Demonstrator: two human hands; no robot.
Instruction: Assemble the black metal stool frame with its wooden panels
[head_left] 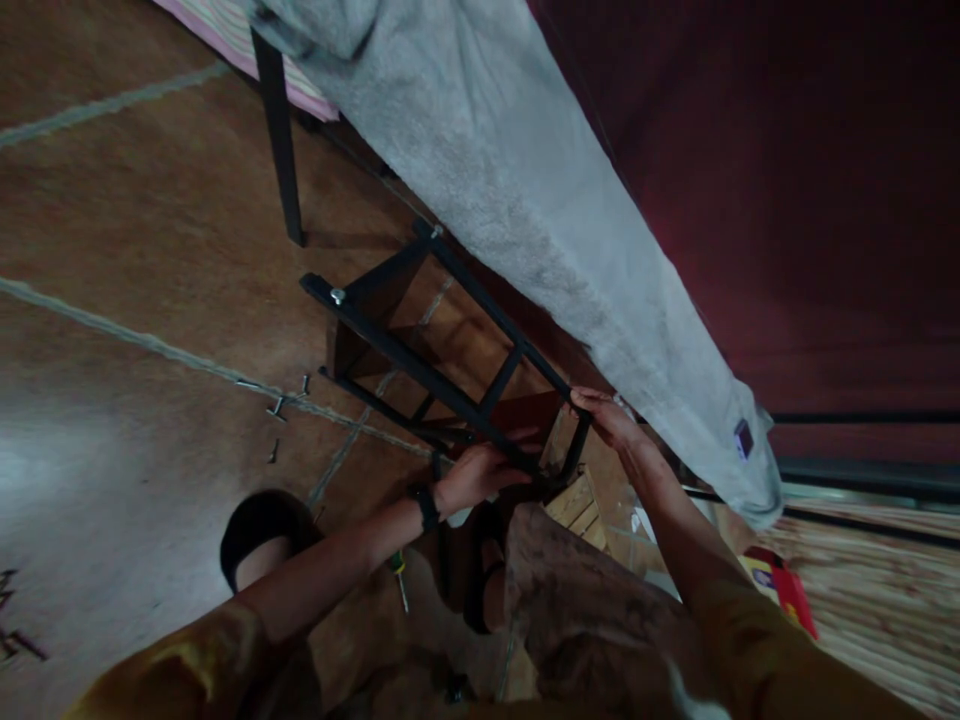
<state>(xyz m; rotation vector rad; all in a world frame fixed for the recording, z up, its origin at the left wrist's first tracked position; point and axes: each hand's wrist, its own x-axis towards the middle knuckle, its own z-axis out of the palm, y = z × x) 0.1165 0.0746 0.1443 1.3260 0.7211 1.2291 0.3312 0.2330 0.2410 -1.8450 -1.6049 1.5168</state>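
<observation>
Both hands are gripping a black metal frame lying on the floor. Left hand is wrapping 1 bar, right hand is clasping the end corner beside a grey blanket.

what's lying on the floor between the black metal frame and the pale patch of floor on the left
In the head view, a few small loose metal fasteners lie on the brown floor left of the black metal frame.

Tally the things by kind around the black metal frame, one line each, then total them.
Black metal frame held by the left hand and right hand: 1
Grey fleece blanket hanging beside it: 1
Screwdriver with green and yellow handle on the brown floor: 1
Red carton: 1
Loose metal fasteners on the floor: too small to count
Total: 4
</observation>
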